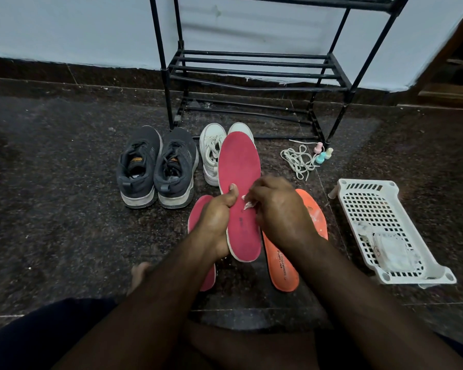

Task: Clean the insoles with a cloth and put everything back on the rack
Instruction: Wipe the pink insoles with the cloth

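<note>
My left hand (pixel 216 217) grips a red insole (pixel 239 166) near its heel and holds it up over the floor, thumb on its top face. My right hand (pixel 277 209) is curled round a small white cloth (pixel 247 202) and presses it against the insole's right edge. A second red insole (pixel 198 209) lies on the floor under my left wrist. An orange insole (pixel 281 265) lies on the floor under my right forearm. Behind stands the black metal shoe rack (pixel 254 73), its shelves bare.
A pair of dark grey sneakers (pixel 157 166) and a pair of white sneakers (pixel 211 150) stand in front of the rack. Loose white laces (pixel 297 160) and small pastel bottles (pixel 321 155) lie at right. A white plastic basket (pixel 380 206) holds packets.
</note>
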Available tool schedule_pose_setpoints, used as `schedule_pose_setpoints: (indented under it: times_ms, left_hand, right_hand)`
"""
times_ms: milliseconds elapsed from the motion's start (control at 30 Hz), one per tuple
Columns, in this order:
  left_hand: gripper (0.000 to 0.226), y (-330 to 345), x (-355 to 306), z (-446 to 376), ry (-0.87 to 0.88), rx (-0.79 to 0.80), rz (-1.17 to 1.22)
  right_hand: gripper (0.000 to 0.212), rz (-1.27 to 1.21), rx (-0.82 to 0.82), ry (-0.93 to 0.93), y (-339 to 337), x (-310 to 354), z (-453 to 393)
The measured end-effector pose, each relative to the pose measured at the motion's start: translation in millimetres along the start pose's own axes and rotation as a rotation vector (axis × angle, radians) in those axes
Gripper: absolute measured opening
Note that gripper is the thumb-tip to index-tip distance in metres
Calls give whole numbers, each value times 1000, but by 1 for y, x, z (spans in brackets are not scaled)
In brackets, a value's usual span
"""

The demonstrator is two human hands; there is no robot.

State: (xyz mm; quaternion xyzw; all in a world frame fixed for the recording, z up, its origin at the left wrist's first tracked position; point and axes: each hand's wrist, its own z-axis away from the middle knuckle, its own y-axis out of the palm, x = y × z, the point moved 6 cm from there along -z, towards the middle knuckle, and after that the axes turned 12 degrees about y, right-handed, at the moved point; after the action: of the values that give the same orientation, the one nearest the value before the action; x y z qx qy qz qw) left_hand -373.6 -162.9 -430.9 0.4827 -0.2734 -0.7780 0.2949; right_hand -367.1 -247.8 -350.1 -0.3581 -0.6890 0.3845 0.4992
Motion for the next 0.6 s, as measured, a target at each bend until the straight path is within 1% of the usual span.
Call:
schedule_pose_setpoints:
  times_ms: [33,133,200,367,433,533,600]
  left_hand:
    - [47,-1,-1,0,-2,-14,-13]
    - [57,-3,-3,-1,-17,-20,-48]
    - [62,-4,-7,-4,11,-21,-53]
    - [66,-6,-13,-6,41,-5,-3]
    - [63,-6,-15,-6,37,4,30]
    - [56,-1,-20,-4,44,41,53]
    - [51,2,-16,-1,32,74,77]
  right_hand:
    - [21,4,42,-25,3,4,3]
    - [27,-45,247,-125,11,21,15]
    - [29,-104,281,-134,9,21,16]
    - [31,-205,174,28,0,9,17]
    - [29,-249,139,64,0,8,17]
    - [28,-289,7,103,-4,4,14]
    - [27,-296,-51,121,-6,2,13]
